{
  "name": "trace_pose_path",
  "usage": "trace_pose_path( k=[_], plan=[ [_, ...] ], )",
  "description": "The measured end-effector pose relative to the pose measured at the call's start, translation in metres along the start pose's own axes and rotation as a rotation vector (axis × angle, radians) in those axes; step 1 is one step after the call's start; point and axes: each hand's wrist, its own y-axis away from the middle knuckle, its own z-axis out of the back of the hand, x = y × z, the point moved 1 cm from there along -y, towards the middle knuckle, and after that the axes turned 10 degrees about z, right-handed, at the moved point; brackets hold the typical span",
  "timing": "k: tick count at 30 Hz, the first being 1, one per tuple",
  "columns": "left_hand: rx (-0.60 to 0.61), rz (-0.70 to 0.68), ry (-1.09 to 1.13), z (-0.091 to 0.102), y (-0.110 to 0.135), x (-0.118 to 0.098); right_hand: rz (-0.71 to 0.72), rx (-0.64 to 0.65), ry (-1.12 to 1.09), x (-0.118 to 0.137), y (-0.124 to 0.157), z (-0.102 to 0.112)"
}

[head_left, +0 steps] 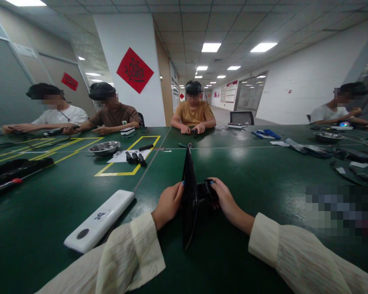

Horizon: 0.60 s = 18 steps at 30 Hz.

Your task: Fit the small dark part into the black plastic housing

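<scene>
A thin, flat black panel (190, 200) stands nearly edge-on in front of me, tilted slightly. My left hand (169, 203) holds it at its left face, fingers partly hidden behind it. On the panel's right side is a dark blocky part (205, 191), which looks like a mount or bracket; whether it is joined to the panel I cannot tell. My right hand (225, 200) is closed around this part, thumb on top. Left of my left hand lies a long white device (99, 220) marked with a handwritten number.
A metal bowl (104, 148) and several black cylindrical pieces (136, 158) by a white paper lie ahead left. A black tray (18, 171) with a red-handled tool is at far left. Co-workers sit around the green table (245, 163); cables and bags (308, 147) lie right.
</scene>
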Motion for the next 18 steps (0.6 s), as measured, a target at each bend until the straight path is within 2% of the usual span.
trace_pose_path(
  k=[10,15,18],
  plan=[
    [0.016,-0.028,-0.054,0.0013,0.0004,0.0003,0.008,0.003,-0.009,0.0005,0.0005,0.0006],
    [0.025,-0.09,-0.014,0.0023,0.001,-0.0021,0.003,0.003,-0.009,-0.0011,0.0004,0.0009],
    [0.002,-0.053,-0.034,0.0038,0.0006,-0.0028,-0.007,0.01,0.003,-0.0017,0.0005,0.0004]
  ],
)
